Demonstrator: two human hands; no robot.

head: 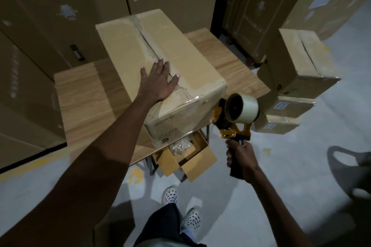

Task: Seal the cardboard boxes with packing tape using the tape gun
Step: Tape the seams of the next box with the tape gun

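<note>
A long cardboard box (pixel 180 60) lies on a wooden table (pixel 84 94), its two top flaps meeting at a centre seam that runs away from me. My left hand (pixel 158 80) rests flat on the box top near its front end, fingers spread across the seam. To the right of the box's front corner, off the table, my right hand (pixel 240 156) grips the black handle of a yellow tape gun (pixel 234 126). The gun carries a roll of clear tape (pixel 244 109) and is held apart from the box.
Under the table sits a small open carton (pixel 192 158) with clear plastic inside. A stack of cardboard boxes (pixel 295 78) stands on the floor to the right. Tall cartons (pixel 60 16) wall in the back and left. Grey floor lies at my feet.
</note>
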